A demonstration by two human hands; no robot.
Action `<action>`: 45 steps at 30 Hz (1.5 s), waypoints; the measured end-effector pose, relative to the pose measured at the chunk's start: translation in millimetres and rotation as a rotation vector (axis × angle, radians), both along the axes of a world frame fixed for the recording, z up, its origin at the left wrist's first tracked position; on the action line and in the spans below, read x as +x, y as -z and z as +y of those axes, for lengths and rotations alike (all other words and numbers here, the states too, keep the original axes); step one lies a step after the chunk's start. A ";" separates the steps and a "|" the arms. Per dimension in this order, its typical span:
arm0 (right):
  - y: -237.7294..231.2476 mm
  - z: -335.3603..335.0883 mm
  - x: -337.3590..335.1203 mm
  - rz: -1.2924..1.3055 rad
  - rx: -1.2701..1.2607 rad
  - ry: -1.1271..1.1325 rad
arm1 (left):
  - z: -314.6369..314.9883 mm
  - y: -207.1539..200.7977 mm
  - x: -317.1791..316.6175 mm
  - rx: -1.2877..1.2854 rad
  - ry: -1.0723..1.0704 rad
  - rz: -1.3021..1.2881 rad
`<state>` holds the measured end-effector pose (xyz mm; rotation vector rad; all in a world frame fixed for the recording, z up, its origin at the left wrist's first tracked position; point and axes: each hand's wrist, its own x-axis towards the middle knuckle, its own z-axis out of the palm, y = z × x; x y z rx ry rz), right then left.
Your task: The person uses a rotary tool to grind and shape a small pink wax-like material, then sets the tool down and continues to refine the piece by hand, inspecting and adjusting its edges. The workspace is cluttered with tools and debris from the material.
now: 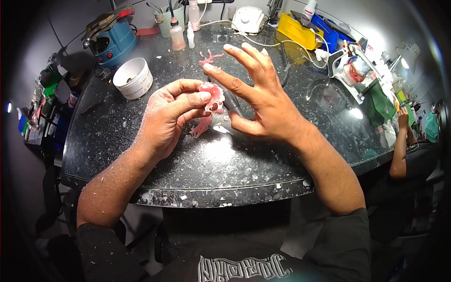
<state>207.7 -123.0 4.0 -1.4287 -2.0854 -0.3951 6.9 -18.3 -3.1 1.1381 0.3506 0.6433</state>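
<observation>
My left hand [164, 113] pinches a small curved pink piece with a ragged whitish rim [214, 97], which looks like a denture base. Fine pale dust coats that hand and forearm. To its right, my right hand [268, 94] is held up with its fingers spread and nothing in them. Between the two hands shows a dark handpiece [231, 102], partly hidden behind them; whether it touches my right hand I cannot tell. A branching pink scrap [210, 58] lies beyond my hands, and another pink scrap [201, 127] lies just below my left fingers.
On the dark speckled bench [263, 164] stand a white tub [133, 79], a blue machine [112, 42], a pink-filled bottle [177, 36] and a white control box [248, 19] with a cable. Farther right are a yellow bin [296, 32] and a face shield [350, 70]. A co-worker's arm [399, 141] shows at right.
</observation>
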 end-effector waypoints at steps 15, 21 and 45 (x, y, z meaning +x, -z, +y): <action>-0.8 -0.8 1.5 -0.015 0.002 0.051 | -1.4 0.7 0.5 0.063 0.004 0.035; -2.6 -2.1 -2.8 -0.004 -0.017 -0.008 | -2.5 -1.1 0.5 0.009 -0.010 0.008; 1.1 3.0 -9.6 1.444 -0.487 -0.207 | -6.3 3.6 5.0 0.075 -0.005 0.039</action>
